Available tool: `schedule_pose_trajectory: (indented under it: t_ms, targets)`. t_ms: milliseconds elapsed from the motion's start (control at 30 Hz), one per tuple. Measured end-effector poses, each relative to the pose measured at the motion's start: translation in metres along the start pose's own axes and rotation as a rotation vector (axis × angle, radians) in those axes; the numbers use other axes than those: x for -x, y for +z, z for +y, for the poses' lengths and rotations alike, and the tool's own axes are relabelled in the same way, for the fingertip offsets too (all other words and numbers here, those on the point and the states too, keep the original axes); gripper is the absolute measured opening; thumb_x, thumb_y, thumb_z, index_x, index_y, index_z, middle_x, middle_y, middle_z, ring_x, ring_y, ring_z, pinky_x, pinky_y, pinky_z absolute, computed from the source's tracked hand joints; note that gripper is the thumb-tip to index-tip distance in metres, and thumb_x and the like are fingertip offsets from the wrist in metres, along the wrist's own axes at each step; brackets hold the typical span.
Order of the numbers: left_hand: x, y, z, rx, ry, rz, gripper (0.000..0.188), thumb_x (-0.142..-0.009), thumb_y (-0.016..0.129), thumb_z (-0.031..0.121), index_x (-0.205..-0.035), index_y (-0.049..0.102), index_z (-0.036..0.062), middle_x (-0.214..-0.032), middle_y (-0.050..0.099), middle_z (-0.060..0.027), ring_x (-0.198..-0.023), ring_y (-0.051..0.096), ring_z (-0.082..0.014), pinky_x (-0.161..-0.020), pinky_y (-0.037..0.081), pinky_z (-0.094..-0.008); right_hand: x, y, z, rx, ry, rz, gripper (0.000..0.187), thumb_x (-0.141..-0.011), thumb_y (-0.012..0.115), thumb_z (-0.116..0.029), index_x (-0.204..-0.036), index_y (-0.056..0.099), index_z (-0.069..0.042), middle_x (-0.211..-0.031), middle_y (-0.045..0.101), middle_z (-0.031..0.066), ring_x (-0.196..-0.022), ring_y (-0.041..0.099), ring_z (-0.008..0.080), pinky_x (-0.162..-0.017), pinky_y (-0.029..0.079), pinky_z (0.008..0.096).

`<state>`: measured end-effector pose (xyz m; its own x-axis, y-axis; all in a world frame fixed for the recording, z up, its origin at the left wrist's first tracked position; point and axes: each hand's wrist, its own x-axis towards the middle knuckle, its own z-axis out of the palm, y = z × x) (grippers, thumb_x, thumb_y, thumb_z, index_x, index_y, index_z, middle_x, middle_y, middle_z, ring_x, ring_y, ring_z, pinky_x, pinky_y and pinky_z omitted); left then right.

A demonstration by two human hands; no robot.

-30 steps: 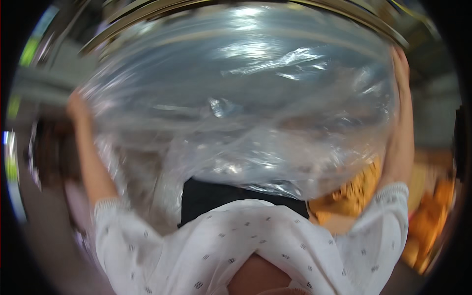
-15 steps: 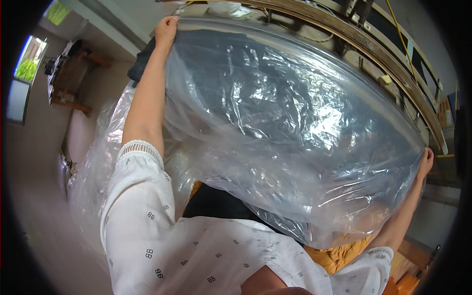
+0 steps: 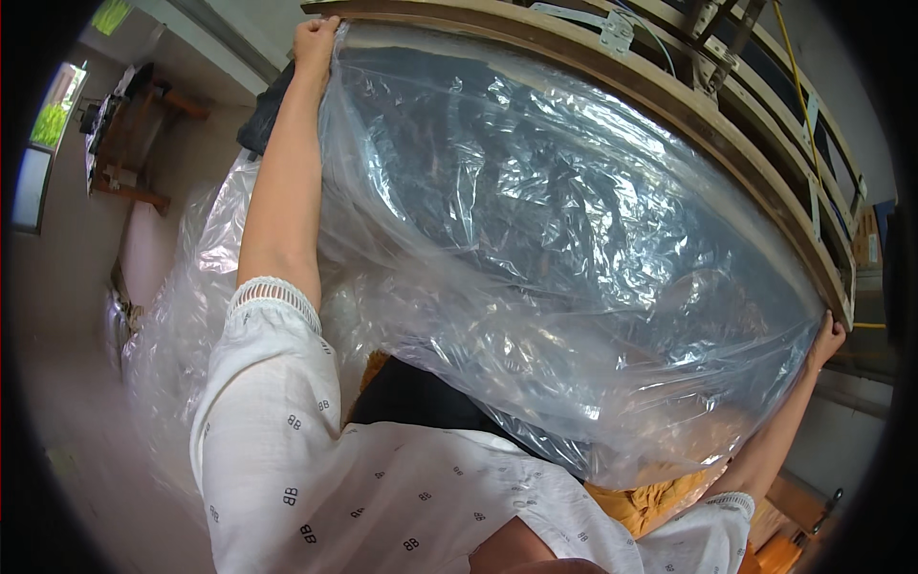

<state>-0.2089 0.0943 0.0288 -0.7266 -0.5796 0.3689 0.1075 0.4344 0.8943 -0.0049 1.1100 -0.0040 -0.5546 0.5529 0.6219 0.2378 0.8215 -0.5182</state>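
A wide sheet of clear plastic film [image 3: 574, 249] is stretched between my two hands, shiny and wrinkled, with something dark showing through it. At the upper left, my left hand [image 3: 314, 46] pinches one corner of its far edge. My right hand [image 3: 826, 341] grips the other corner at the far right. Both arms reach forward, spread wide. The film's far edge runs along a long wooden bar [image 3: 612, 62], and each hand is close to one end of that bar. Lower folds of film hang toward my body and spill off to the left.
Beyond the bar is a frame with metal brackets [image 3: 617, 33] and a yellow cord [image 3: 796, 77]. Yellow-orange cloth [image 3: 636, 505] lies under the film near me. A wooden stand [image 3: 124, 143] is at the far left by a window [image 3: 59, 105].
Both hands still hold the film's corners. The wooden bar now appears lower and closer, covering the gap beyond the film's edge. My left hand sits slightly higher, my right slightly lower.
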Motion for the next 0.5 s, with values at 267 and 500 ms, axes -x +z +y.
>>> schedule_pose_trajectory:
  t_ms: [267,500]
  targets:
    - [-0.015,-0.016,-0.011,0.196,0.065,0.255,0.031,-0.086,0.051,0.025,-0.075,0.060,-0.0022,-0.074,0.062,-0.0096,-0.061,0.058,-0.0166,-0.059,0.045,-0.0308,-0.012,-0.009,-0.001,-0.511,0.270,-0.225,0.033,-0.088,0.056,-0.031,-0.078,0.052,0.000,-0.077,0.046,0.0016,-0.070,0.042,0.0111,-0.063,0.037,0.0246]
    - [0.033,0.007,0.051,-0.893,0.020,0.106,0.031,-0.087,0.051,0.029,-0.078,0.063,0.0022,-0.076,0.063,-0.0068,-0.076,0.059,-0.0177,-0.072,0.044,-0.0273,0.011,-0.006,-0.035,-0.272,0.171,-0.143,0.046,-0.093,0.046,-0.039,-0.084,0.056,0.005,-0.083,0.053,0.0053,-0.073,0.044,0.0151,-0.068,0.037,0.0291]
